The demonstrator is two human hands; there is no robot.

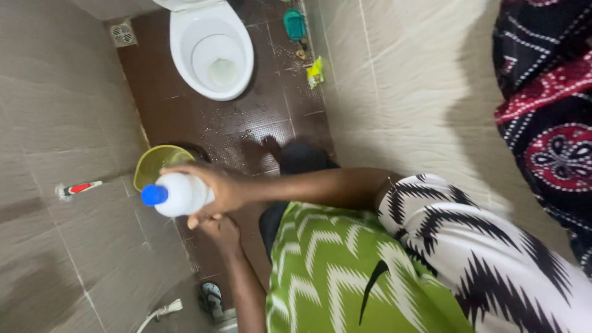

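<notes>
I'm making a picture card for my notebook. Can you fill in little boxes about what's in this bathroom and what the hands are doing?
Place: small tiled bathroom with a brown floor
Right hand: wrapped around a white bottle with a blue cap
Left hand: just under the bottle, grip unclear
Below the bottle: yellow-green bucket
Farther off: white toilet, lid up
On the wall: red and white tap handle
Floor corner: metal drain
</notes>
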